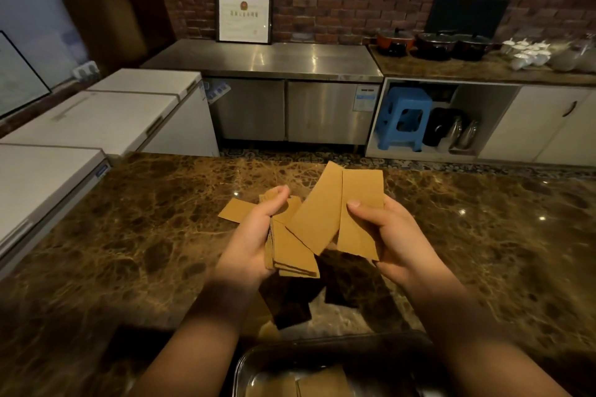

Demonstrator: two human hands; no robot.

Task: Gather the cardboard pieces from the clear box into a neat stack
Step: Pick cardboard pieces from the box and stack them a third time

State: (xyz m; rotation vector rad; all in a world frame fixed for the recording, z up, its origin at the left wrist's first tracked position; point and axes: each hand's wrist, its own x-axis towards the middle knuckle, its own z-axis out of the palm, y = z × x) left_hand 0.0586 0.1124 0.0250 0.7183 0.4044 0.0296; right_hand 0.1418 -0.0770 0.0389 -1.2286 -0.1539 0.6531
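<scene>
A fanned bunch of cardboard pieces [292,245] is held above the marble counter [145,235] so edges can be squared in the air, judged from the grip. The left hand [254,235] is closed around the thicker bundle at the left, thumb on top and fingers hidden under it, apparently acting as the collecting hand. One piece sticks out far left of the bundle and others are skewed, so the stack is not yet neat. To the right, the right hand [392,238] pinches two longer pieces [342,203] with the thumb on their face, tilted toward the bundle, probably to be slid in. At the near edge, the clear box [245,364] is seen with more pieces [322,380] inside, so gathering looks unfinished.
</scene>
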